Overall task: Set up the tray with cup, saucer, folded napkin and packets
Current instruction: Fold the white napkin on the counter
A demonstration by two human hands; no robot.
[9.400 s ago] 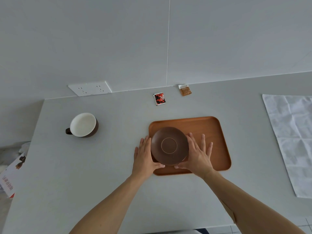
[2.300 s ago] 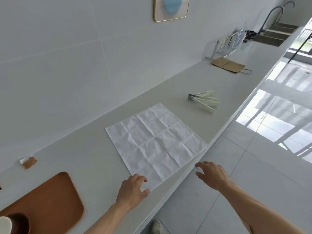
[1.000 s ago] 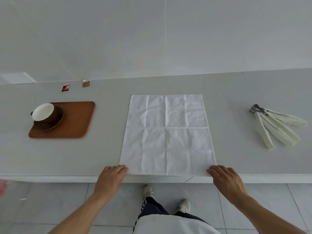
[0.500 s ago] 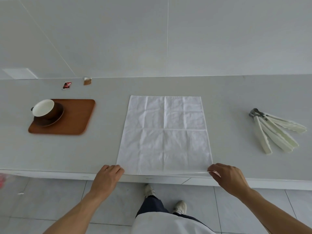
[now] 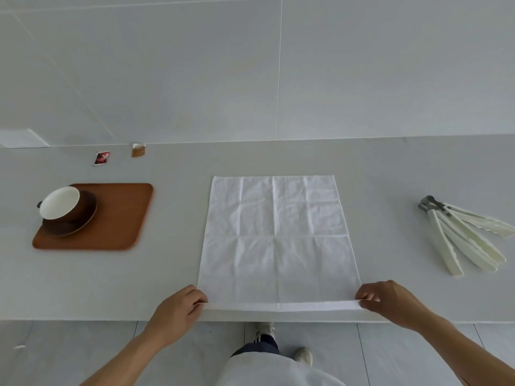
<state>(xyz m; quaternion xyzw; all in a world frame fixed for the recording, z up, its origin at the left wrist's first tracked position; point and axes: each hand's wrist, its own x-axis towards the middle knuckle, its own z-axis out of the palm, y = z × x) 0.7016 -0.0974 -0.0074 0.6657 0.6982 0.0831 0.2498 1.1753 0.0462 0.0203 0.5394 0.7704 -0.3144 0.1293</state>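
Note:
A white napkin (image 5: 276, 238) lies spread flat on the grey counter in front of me. My left hand (image 5: 178, 310) pinches its near left corner and my right hand (image 5: 390, 302) pinches its near right corner, with the near edge lifted slightly off the counter. To the left, a wooden tray (image 5: 117, 218) holds a brown saucer (image 5: 80, 221) with a white-lined cup (image 5: 60, 203) on it. A red packet (image 5: 101, 158) and a brown packet (image 5: 138, 150) lie by the wall behind the tray.
White tongs (image 5: 462, 235) lie on the counter to the right of the napkin. The counter's front edge runs just below my hands, with tiled floor and my shoes beneath. A white wall rises behind the counter.
Both hands have closed on the napkin's near corners and raised the near edge a little. The cup now sits on the saucer on the tray, unlike in the earliest frame.

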